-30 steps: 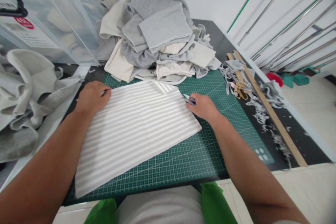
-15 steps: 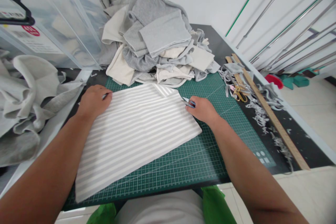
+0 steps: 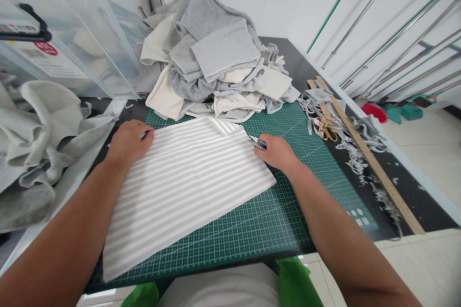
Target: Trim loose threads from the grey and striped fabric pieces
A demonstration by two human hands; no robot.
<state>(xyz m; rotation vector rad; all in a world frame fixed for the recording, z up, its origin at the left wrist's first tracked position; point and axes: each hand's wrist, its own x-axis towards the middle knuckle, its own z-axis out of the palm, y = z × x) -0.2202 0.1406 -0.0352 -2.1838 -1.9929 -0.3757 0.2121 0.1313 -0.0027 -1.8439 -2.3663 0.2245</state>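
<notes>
The striped fabric is spread on the green cutting mat, a corner folded over at one o'clock. With hands well apart, scissors are clasped by the right hand at two o'clock; the ten-o'clock edge is touched by the left hand, its grip unclear. Stripes are best held taut, clear of blade tips. Open mat is found at four o'clock; twelve is crowded by the fabric pile

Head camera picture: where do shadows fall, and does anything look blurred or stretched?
Head view: soft shadow on the striped cloth beside the left forearm, and on the green cutting mat beside the right forearm; head view, nearer the edges: both forearms look large and stretched, and the small print on the label of the plastic box is too blurred to read.
</notes>
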